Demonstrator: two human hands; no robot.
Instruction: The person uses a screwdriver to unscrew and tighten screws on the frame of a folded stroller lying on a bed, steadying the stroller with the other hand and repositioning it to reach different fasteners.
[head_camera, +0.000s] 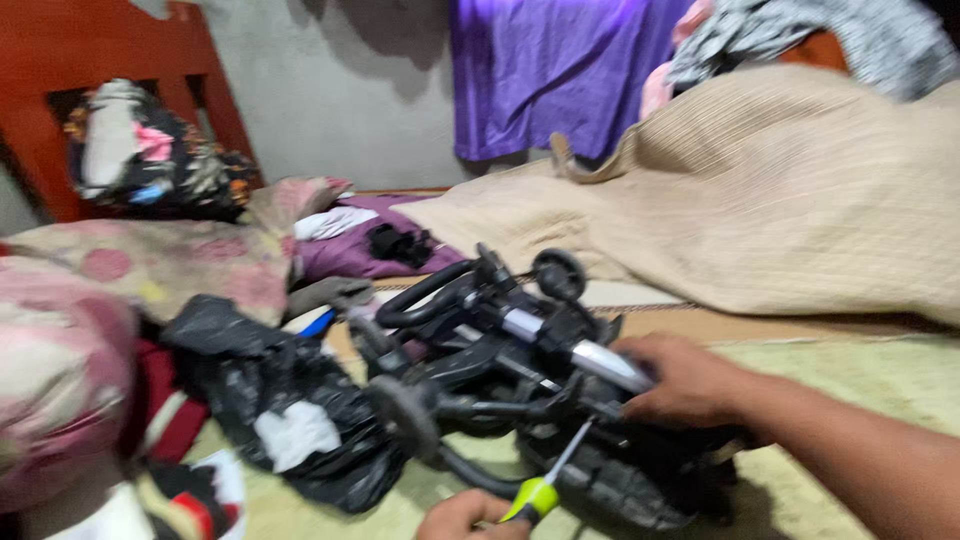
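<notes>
Gripped in the left hand (468, 516), near edge: screwdriver (548, 480), yellow-green handle, tip up against a folded black stroller frame (500, 370) lying on the pale green mat (880, 380). Right hand (680, 380) closed on the frame's silver tube. Left: black plastic bag (290, 400). Far: beige blanket (780, 190), purple cloth (550, 70).

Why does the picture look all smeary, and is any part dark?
Head view: the whole frame is motion-blurred, so the black wheeled frame and the screwdriver look soft. The right hand and left hand are smeared too. Soft shadows lie on the grey wall; no glare.
</notes>
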